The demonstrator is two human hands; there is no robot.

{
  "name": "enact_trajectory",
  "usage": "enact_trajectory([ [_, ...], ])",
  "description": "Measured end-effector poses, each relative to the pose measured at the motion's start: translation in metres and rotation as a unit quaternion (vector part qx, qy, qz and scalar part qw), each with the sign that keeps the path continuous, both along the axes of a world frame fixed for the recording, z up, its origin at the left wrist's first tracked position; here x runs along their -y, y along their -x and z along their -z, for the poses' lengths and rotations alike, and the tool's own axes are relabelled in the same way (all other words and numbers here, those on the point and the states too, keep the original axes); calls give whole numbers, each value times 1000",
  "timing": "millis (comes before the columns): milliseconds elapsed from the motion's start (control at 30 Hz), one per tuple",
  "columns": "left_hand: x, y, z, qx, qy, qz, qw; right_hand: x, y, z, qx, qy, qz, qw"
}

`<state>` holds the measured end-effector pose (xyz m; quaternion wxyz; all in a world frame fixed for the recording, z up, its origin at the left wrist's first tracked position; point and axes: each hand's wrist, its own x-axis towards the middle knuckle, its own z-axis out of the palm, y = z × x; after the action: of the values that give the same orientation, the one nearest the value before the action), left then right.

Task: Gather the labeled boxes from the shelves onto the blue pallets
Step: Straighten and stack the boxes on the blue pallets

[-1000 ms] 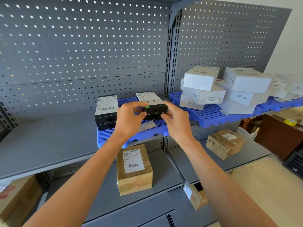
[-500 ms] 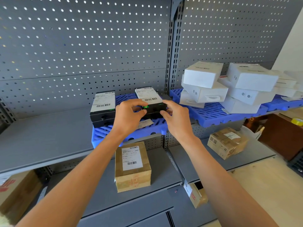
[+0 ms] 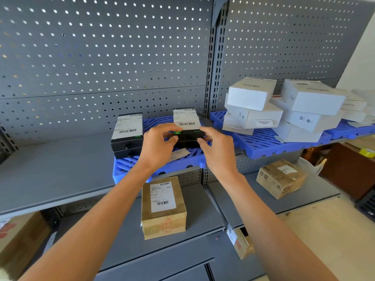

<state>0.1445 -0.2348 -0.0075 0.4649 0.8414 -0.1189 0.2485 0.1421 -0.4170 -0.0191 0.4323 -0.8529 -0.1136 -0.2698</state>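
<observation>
Both forearms are bare from elbow to wrist, and the left hand (image 3: 157, 147) and right hand (image 3: 218, 151) wear no gloves, rings or watch.

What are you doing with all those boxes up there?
A person is sorting parcels on grey shelves. Both hands, the left hand and the right hand, hold a black labeled box at its front corners on a blue pallet. Another black box sits beside it. White boxes are piled on the next pallet, and a brown box waits on the shelf below.
</observation>
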Motion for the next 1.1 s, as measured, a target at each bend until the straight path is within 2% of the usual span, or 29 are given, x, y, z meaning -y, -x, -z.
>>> enact_trajectory([
  [433, 0, -1, 1, -2, 14, 13, 1000, -1, -4, 3, 1, -20, 3, 1000],
  [833, 1, -2, -2, 8, -25, -6, 1000, 1, -9, 4, 3, -9, 7, 1000],
  [1100, 2, -9, 3, 3, 10, 19, 1000, 5, -10, 0, -2, -21, 2, 1000],
])
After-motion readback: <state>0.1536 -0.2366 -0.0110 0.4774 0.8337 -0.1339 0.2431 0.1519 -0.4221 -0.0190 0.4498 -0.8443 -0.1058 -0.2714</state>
